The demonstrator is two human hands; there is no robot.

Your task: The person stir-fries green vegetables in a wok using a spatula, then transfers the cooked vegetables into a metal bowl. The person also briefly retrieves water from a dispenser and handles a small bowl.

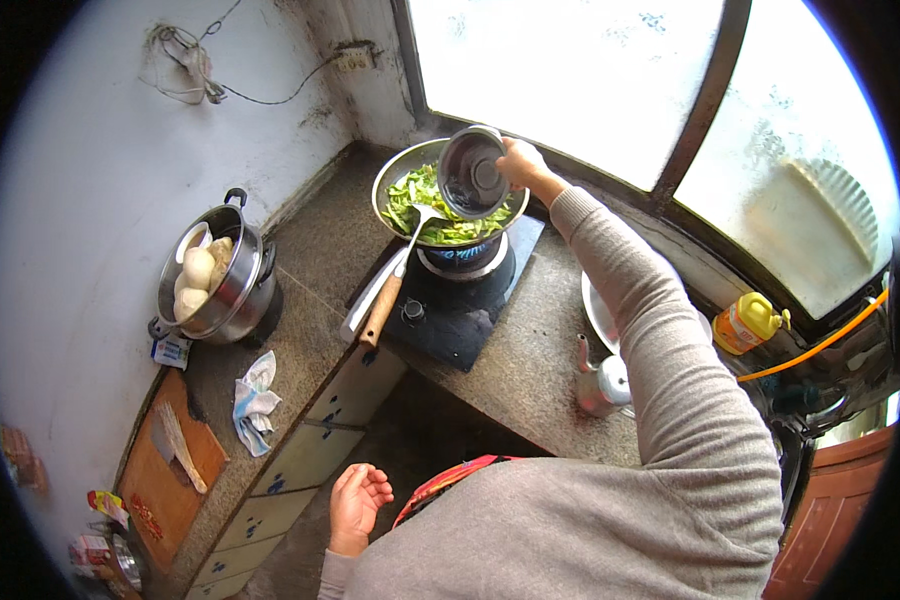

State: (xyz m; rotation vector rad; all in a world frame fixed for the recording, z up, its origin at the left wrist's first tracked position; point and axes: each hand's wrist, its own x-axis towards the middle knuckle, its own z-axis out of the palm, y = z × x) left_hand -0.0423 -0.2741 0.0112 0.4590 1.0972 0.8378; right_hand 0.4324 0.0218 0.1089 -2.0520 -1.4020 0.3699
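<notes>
My right hand [523, 166] grips the rim of a dark bowl [474, 174], tilted over a wok [379, 196]. Chopped green vegetables [420, 196] lie in the wok, which sits on a gas burner [461, 262] with a blue flame. A metal spatula [382, 309] with a wooden handle rests in the wok, its handle reaching over the stove's near left edge beside the wok's own long handle [367, 300]. Low in front of my body, my left hand [358, 504] is held with curled fingers and nothing visible in it, away from the counter.
On the left counter stand a steel steamer pot [229, 319] with pale buns, a crumpled cloth [255, 401] and a cutting board [172, 480] bearing a cleaver [174, 442] and chopped red pieces. A metal kettle [604, 386] and a yellow jug [746, 322] are at right; the window frame borders the wok.
</notes>
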